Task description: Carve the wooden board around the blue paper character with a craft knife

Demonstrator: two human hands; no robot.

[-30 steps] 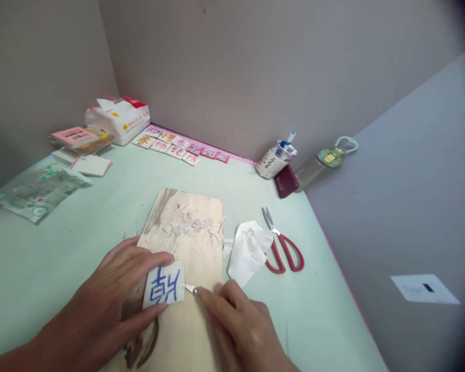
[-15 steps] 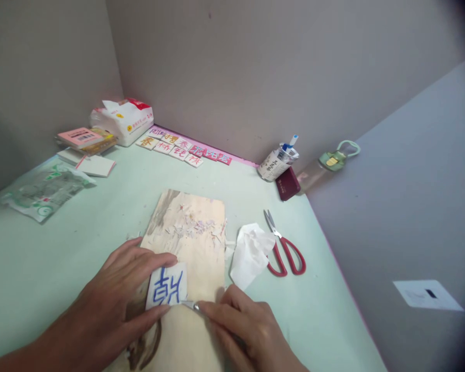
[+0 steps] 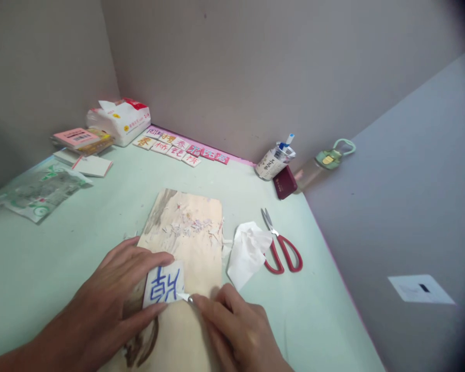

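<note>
A small white square block [image 3: 160, 283], marked with a blue brushed character, lies on the wooden board [image 3: 201, 279]. My left hand [image 3: 112, 294] pins it there, thumb along the near edge and a finger at the far edge. In my right hand [image 3: 242, 325] is a craft knife [image 3: 183, 296], its thin pale blade touching the block's right side near the lower corner. Most of the knife's handle is hidden in my fingers. Farther up the board, shavings [image 3: 197, 226] are scattered.
Right of the board lie a crumpled tissue [image 3: 248, 248] and red-handled scissors [image 3: 281, 243]. Several lettered tiles [image 3: 174, 151] line the back edge. A tissue pack [image 3: 122, 121], books [image 3: 79, 138], a plastic packet [image 3: 42, 188], a pen cup [image 3: 275, 161] and a bottle [image 3: 320, 165] stand around.
The knife tip has moved slightly up and left, from the block's lower right corner onto its right side. My left hand keeps its hold. The whole view has shifted a little.
</note>
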